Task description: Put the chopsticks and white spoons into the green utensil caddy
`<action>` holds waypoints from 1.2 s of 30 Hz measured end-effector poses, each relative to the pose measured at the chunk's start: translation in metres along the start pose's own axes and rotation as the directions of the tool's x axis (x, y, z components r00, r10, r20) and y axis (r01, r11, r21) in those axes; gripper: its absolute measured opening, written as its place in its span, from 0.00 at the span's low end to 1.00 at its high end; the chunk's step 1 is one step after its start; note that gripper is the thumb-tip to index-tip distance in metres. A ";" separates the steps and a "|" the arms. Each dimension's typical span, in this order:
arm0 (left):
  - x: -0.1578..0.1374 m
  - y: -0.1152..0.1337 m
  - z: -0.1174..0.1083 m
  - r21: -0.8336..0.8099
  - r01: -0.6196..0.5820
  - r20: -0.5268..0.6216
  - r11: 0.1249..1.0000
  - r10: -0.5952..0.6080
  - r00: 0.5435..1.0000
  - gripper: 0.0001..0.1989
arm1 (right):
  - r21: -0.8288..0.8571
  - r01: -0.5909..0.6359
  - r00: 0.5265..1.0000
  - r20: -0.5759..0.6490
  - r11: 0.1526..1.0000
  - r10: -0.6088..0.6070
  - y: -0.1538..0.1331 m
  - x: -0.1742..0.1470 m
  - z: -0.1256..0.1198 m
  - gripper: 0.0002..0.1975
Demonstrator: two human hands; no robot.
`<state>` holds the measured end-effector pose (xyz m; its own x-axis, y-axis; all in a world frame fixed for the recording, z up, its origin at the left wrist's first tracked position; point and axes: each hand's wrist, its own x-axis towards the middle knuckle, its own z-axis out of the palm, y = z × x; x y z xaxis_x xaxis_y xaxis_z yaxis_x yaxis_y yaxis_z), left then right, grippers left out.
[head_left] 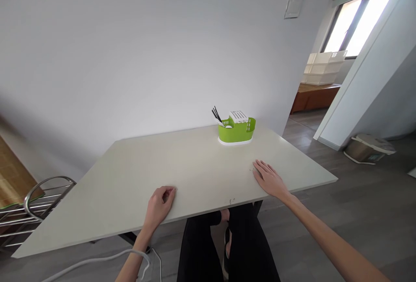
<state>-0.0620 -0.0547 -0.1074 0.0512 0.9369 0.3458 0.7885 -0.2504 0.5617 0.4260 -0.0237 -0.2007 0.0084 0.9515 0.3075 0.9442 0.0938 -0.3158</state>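
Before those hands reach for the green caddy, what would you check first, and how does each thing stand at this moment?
1. Left hand free: ok, fingers curled on the table near its front edge, holding nothing.
2. Right hand free: ok, flat on the tabletop, palm down.
3. Green caddy upright: ok, standing at the far edge near the wall.
4. Path to the caddy: ok, only bare tabletop shows between hands and caddy.
5. Caddy contents secure: cannot tell; black utensils stick out at a slant beside a white insert.
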 end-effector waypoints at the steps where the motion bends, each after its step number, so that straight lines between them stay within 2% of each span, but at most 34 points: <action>1: 0.000 0.000 0.000 0.000 -0.003 0.000 1.000 0.003 1.000 0.21 | 0.001 -0.002 1.000 0.000 1.000 0.002 0.000 0.000 0.000 0.31; 26: -0.004 0.006 -0.002 -0.002 0.007 0.017 1.000 -0.007 1.000 0.22 | 0.028 -0.009 0.999 -0.032 1.000 0.009 0.000 -0.002 0.001 0.30; 36: -0.004 0.007 0.001 0.045 -0.044 0.004 0.998 0.044 0.999 0.21 | 0.025 -0.011 0.999 -0.042 1.000 0.012 0.000 -0.002 0.002 0.30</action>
<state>-0.0562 -0.0596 -0.1052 0.0881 0.9261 0.3670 0.8121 -0.2801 0.5120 0.4252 -0.0254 -0.2036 0.0335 0.9394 0.3412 0.9356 0.0906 -0.3414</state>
